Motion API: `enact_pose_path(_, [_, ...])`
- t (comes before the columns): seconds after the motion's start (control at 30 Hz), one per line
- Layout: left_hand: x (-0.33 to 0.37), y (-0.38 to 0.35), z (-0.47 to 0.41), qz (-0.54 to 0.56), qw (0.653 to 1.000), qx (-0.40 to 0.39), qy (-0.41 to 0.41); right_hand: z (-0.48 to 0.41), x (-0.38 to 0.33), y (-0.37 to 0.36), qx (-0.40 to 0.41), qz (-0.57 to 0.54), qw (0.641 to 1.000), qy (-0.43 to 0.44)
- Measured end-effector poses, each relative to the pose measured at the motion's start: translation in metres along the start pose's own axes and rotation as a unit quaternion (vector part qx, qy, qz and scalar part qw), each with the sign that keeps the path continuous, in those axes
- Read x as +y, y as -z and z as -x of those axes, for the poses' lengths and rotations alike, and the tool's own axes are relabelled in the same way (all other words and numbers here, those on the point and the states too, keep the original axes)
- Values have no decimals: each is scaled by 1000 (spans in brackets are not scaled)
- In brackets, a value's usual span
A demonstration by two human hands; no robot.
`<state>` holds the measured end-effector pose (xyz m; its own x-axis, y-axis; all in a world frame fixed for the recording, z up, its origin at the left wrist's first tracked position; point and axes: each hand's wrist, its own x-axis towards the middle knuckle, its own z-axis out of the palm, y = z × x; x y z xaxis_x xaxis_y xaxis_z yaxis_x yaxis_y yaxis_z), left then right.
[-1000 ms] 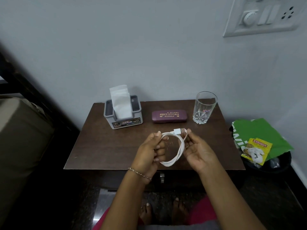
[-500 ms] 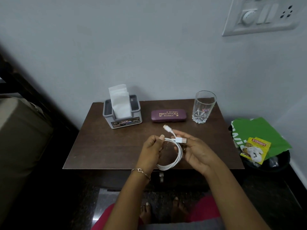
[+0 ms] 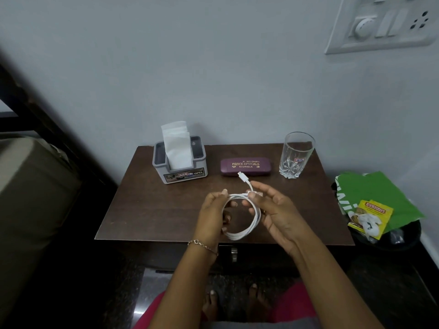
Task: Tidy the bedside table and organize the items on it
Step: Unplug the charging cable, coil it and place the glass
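A white charging cable (image 3: 256,220), wound into a loop, hangs between both hands over the front of the dark wooden bedside table (image 3: 147,210). My left hand (image 3: 212,216) pinches the loop's left side. My right hand (image 3: 276,208) grips the top of the loop by its two plugs, and one short end with a plug sticks up toward the back. Along the table's rear stand a grey tissue holder (image 3: 180,162) with white tissues, a purple glasses case (image 3: 245,166) and a clear drinking glass (image 3: 295,154).
A black waste bin (image 3: 403,238) holding a green bag and a yellow packet sits on the floor at the right. A bed edge (image 3: 28,198) is at the left. A wall switch plate (image 3: 384,22) is up right. My bare feet show below the table.
The cable's free end with its plug has come loose from the loop and now points up toward the glasses case. Both hands stay over the table front, holding the coil.
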<state>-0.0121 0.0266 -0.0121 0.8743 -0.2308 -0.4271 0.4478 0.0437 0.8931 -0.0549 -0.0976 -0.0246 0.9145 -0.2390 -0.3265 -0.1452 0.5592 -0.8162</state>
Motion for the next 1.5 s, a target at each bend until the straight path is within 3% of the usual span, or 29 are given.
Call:
enact_pose_path(0.13, [0, -1, 3, 53, 995, -68, 47, -2, 3, -2, 50, 26, 998, 31])
enact_pose_path(0.33, [0, 6, 6, -1, 982, -170, 84, 0, 5, 0, 107, 134, 984, 46])
enact_pose_path(0.53, [-2, 1, 6, -12, 999, -42, 4, 0, 5, 0, 85, 170, 981, 28])
enact_pose_path(0.63, [-2, 0, 3, 85, 996, -23, -21, -2, 4, 2, 96, 116, 989, 9])
enact_pose_path(0.8, [-1, 10, -1, 258, 966, 15, 15, -3, 3, 5, 82, -2, 994, -71])
enact_pose_path(0.87, [1, 12, -1, 207, 978, 4, -2, -4, 4, 6, 83, -14, 993, -81])
enact_pose_path(0.93, [4, 12, 1, 64, 996, -30, -51, -4, 4, 5, 91, -6, 993, -76])
enact_pose_path(1.0, [6, 12, 2, -60, 990, -76, -99, -4, 5, 6, 102, 5, 993, -64])
enact_pose_path(1.1, [8, 15, 4, -142, 970, -138, -145, -5, 5, 8, 110, 16, 992, -53])
enact_pose_path(1.17, [6, 19, 3, -217, 949, -132, -185, -4, 3, 8, 108, 24, 993, -46])
enact_pose_path(1.27, [0, 26, -2, -373, 891, -114, -233, -2, 0, 7, 99, 40, 994, -37])
enact_pose_path(1.37, [-1, 26, -3, -362, 898, -105, -225, -1, -3, 6, 85, 27, 995, -45])
enact_pose_path(1.43, [2, 24, 0, -280, 938, -91, -184, 0, -6, 5, 64, -3, 996, -59])
enact_pose_path(1.5, [4, 19, 3, -157, 977, -115, -86, 1, -7, 3, 37, -40, 996, -73])
